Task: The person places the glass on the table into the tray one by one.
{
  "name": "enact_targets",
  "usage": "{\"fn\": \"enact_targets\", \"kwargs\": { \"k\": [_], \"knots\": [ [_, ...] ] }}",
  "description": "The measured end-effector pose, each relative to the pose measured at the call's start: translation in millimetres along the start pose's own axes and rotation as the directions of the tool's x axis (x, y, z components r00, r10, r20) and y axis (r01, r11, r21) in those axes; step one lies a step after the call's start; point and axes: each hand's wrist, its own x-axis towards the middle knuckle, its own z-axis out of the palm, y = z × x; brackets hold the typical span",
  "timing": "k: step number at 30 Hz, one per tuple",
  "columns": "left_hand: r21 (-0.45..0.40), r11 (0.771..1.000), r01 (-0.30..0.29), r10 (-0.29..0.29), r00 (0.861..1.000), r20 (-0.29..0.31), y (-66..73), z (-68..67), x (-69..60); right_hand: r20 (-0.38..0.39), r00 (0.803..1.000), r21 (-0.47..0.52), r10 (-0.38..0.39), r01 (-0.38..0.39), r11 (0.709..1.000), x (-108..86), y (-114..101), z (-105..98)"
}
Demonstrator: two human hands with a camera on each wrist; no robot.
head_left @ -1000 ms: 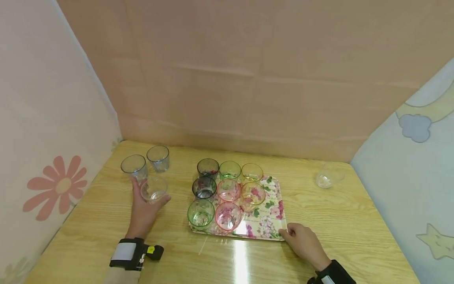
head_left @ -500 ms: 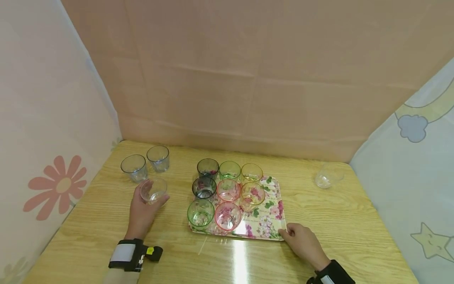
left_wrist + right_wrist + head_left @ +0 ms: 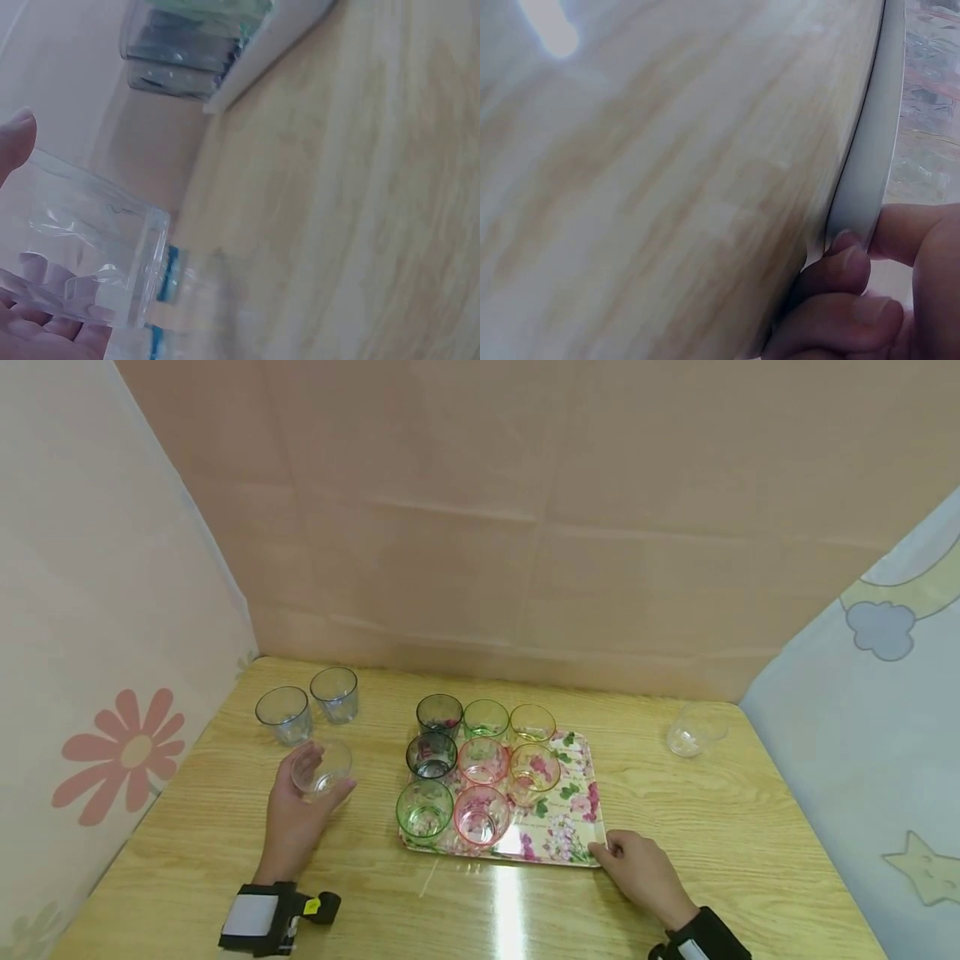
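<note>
My left hand (image 3: 295,814) grips a clear glass (image 3: 322,768) on the left of the table, fingers round its far side and thumb on its right. In the left wrist view the clear glass (image 3: 90,240) lies between thumb and fingers. My right hand (image 3: 643,875) pinches the near right corner of the flowered tray (image 3: 558,852); in the right wrist view thumb and fingers hold the tray's rim (image 3: 870,157). Several coloured glasses stand on the tray, among them a green glass (image 3: 424,812), a pink glass (image 3: 482,818) and a yellow glass (image 3: 534,772).
Two bluish glasses with dark rims stand at the back left, one (image 3: 285,717) nearer than the other (image 3: 335,696). Another clear glass (image 3: 690,735) is at the back right. A curtain (image 3: 525,568) hangs behind the wooden table (image 3: 720,835).
My left hand and its clear glass have moved slightly left and toward me, and the glass looks more tilted. The right hand and tray have stayed put.
</note>
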Motion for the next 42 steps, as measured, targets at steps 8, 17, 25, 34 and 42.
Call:
{"fn": "enact_targets", "kwargs": {
  "k": [8,17,25,34,42],
  "knots": [
    [-0.103,0.988,-0.114,0.111,0.993,-0.029,16.0,8.3,-10.8,-0.002,1.0,0.002,0.004,-0.004,1.0,0.1,-1,0],
    [-0.134,0.969,-0.209,0.209,0.978,-0.013,43.6,9.7,-25.2,0.008,0.998,0.092,0.067,-0.067,0.993,1.5,3,-3],
    [-0.159,0.945,-0.286,0.296,0.955,0.038,65.1,17.3,-44.0,-0.127,0.99,0.209,0.06,-0.033,0.977,-2.1,-10,-10],
    [-0.097,0.943,-0.318,0.331,0.928,0.173,86.9,39.7,-69.2,-0.514,0.84,0.351,-0.172,0.389,0.852,-25.9,-57,-6],
    [-0.102,0.954,-0.282,0.299,0.919,0.256,94.7,63.8,-90.6,-0.591,0.701,0.433,-0.4,0.694,0.575,-39.4,-98,5]
  ]
}}
